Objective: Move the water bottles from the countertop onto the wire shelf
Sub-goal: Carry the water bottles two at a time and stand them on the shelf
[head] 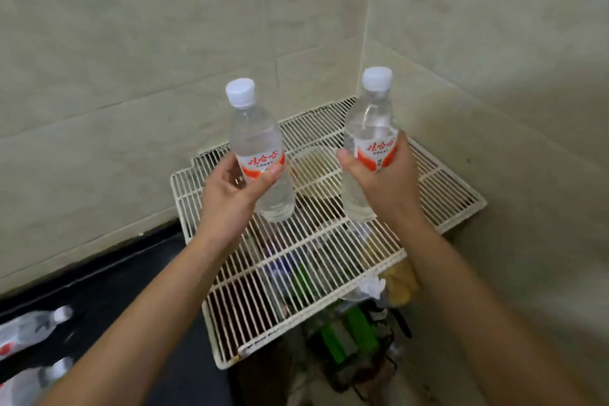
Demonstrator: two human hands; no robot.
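My left hand (230, 194) grips a clear water bottle (253, 138) with a white cap and an orange-red label, held upright above the white wire shelf (306, 260). My right hand (379, 178) grips a second bottle (369, 128) of the same kind, also upright over the shelf's far right part. Both bottle bases hang just above the wires. Two more bottles (29, 330) (36, 379) lie on the black countertop (108, 293) at the lower left.
Tiled walls (164, 43) meet in a corner right behind the shelf. Under the wires I see a clear container (313, 171), green items (349, 333) and crumpled wrapping (372, 287). The shelf's front corner juts out past the countertop edge.
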